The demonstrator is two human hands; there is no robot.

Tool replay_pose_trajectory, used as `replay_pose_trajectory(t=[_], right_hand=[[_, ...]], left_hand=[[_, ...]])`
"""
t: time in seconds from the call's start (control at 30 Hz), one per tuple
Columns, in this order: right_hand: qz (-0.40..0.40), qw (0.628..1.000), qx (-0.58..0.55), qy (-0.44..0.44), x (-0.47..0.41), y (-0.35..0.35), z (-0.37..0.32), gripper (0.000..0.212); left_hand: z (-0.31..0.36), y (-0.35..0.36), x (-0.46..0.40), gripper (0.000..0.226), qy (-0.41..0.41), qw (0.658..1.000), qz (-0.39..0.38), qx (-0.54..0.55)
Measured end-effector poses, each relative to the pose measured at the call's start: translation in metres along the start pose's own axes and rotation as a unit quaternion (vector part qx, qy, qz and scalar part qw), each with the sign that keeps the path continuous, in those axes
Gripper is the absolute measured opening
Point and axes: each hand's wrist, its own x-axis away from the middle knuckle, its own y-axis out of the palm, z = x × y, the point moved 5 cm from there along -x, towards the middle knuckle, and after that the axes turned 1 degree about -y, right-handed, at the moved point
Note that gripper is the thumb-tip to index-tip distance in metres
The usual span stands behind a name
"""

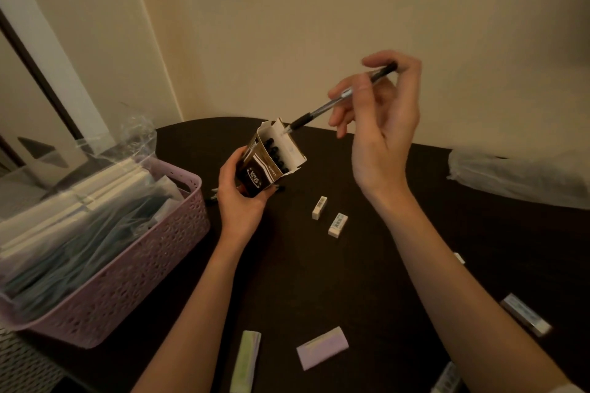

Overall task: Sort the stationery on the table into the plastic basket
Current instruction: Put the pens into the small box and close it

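Your left hand (238, 198) sits mid-frame with its grip wrapped round a brown pen box (265, 166), held up off the dark worktop (335, 281) with the flap open. You can see a row of black pen caps packed inside.

Your right hand (380, 124), a bit higher and to the right, pinches a clear pen (338, 99) with a black grip section. It's angled down-left and the tip is right at the box's open flap, touching or just about.

The pink basket (127, 277) is at the left edge of the frame, already stuffed with clear plastic packs and white flat stuff.

Still loose on the worktop: two small white erasers (329, 217) just below the box, near each other but apart. A green pad (245, 360) and a lilac pad (322, 348) lie at the bottom centre. A couple more wrapped bits sit at lower right, too blurry to name. There's a plastic-wrapped bundle (517, 175) at the right edge.
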Motion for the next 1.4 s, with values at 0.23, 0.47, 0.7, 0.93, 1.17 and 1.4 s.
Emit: replay_pose_trajectory(t=[0.23,0.47,0.7,0.93,1.17,1.4], right_hand=[[-0.103,0.992,0.068,0.031,0.009,0.014,0.016,0.012],[-0.142,0.985,0.089,0.043,0.016,0.020,0.029,0.016],[-0.138,0.953,0.269,0.008,0.022,0.016,0.044,0.016],[-0.137,0.945,0.295,0.027,0.023,0.013,0.043,0.010],[-0.192,0.922,0.327,0.076,0.027,0.016,0.054,0.009],[-0.132,0.943,0.289,0.102,0.029,0.012,0.060,0.012]], left_hand=[[0.002,0.006,0.003,0.082,0.015,0.999,-0.043,-0.013],[0.007,0.012,0.008,0.081,0.028,0.997,-0.079,-0.001],[0.013,0.015,0.012,0.080,0.042,0.994,-0.098,0.003],[0.013,0.017,0.014,0.080,0.039,0.994,-0.105,0.005],[0.011,0.015,0.013,0.079,0.036,0.995,-0.096,-0.002],[0.009,0.019,0.014,0.082,0.032,0.993,-0.109,-0.005]])
